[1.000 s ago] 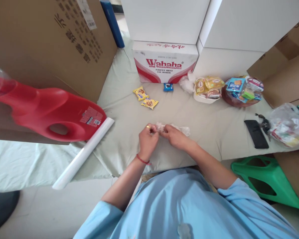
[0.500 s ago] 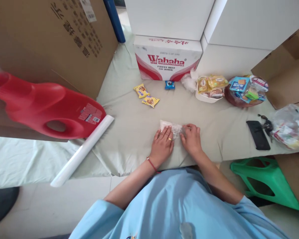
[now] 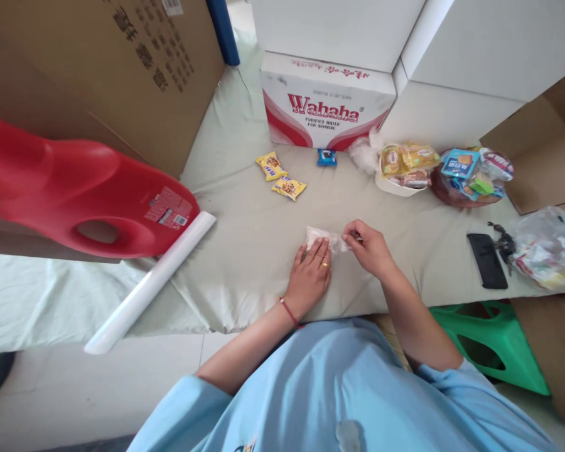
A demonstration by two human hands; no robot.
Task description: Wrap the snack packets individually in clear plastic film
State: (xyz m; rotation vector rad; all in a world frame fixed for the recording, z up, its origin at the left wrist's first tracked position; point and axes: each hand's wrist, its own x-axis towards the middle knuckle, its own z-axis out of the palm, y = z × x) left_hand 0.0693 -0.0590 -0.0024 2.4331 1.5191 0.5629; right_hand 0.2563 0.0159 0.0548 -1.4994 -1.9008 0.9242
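Hands: since the frame half a second ago, our right hand [image 3: 368,250] shifts a little away from the table edge and draws its fingers in, while our left hand [image 3: 311,276] stays in nearly the same place.
Right grip: narrow, thumb and fingertips pinched together at the right end of the small clear bag [image 3: 335,243].
Left grip: wide and flat, palm down, the fingers stretched out over the left part of the small clear bag and pressing it rather than clasping it.
Small clear bag: crumpled and whitish, it lies on the green cloth [image 3: 235,251] in front of us; we cannot tell what, if anything, is inside.
Snack packets: beyond our hands we see two yellow packets [image 3: 289,188], one touching the other, and a blue packet [image 3: 327,157] just before the Wahaha carton [image 3: 327,103].
Containers: to the right of the carton stand a white tub [image 3: 403,186] and, beside it, a brown bowl [image 3: 456,198], both filled with wrapped snacks.
Right edge: a black phone [image 3: 487,260] lies next to some keys [image 3: 503,242], with a stuffed plastic bag [image 3: 546,248] just beyond them.
Left side: well apart from our hands, a white roll [image 3: 150,285] lies slantwise beside the red bottle [image 3: 103,188], its near end jutting past the table edge.
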